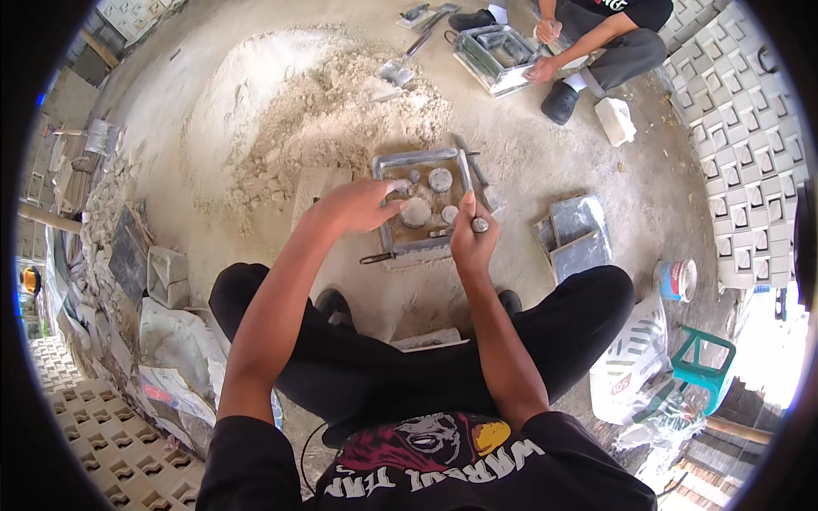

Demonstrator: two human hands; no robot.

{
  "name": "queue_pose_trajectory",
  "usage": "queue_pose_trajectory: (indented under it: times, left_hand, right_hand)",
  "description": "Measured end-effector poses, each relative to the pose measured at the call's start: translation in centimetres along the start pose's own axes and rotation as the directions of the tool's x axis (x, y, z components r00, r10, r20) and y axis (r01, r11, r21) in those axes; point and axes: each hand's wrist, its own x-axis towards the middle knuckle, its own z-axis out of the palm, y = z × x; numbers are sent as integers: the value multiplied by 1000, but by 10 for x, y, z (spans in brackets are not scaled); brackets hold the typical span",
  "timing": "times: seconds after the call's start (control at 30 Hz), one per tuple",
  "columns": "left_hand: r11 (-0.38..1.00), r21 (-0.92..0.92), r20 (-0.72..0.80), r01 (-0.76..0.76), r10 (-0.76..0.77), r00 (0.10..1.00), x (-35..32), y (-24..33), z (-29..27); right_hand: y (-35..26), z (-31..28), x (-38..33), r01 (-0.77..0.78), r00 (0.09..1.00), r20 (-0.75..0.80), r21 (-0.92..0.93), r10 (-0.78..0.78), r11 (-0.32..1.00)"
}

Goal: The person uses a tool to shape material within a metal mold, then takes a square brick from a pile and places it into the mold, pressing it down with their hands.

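Observation:
A square metal frame mould (417,157) lies on the ground before me, with several round dusty discs inside, among them a large disc (416,212) and another disc (440,179). Over its left side reaches my left hand (362,204), thumb and fingers apart, fingertips close to the large disc. At the right edge of the frame, my right hand (473,238) is wrapped round a tool with a rounded grey handle end (480,225). Its thumb points up along the frame's side bar; the rest of the tool is hard to make out.
A heap of pale sand (324,111) spreads beyond the frame, with a trowel (397,73) on it. At the far right a seated person handles another mould (498,60). Grey metal plates (579,234), a paint bucket (676,280) and a green stool (704,362) stand to my right.

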Motion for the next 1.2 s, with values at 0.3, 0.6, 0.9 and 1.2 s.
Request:
queue_pose_trajectory:
  times: [0.3,0.6,0.9,1.2]
  left_hand:
    - [994,61,39,91,-93,995,11,-14,-1]
    - [997,25,18,70,-70,997,14,-11,-11]
    - [999,31,-33,31,-30,999,8,-18,-8]
    - [998,31,5,61,-61,998,9,-13,-15]
  right_hand:
    - [-28,2,8,12,1000,-29,-44,-13,999]
    - [-26,12,3,-16,997,-70,10,17,1000]
    - [-35,8,9,-36,997,-71,57,40,998]
    - [2,29,6,-6,999,47,30,5,1000]
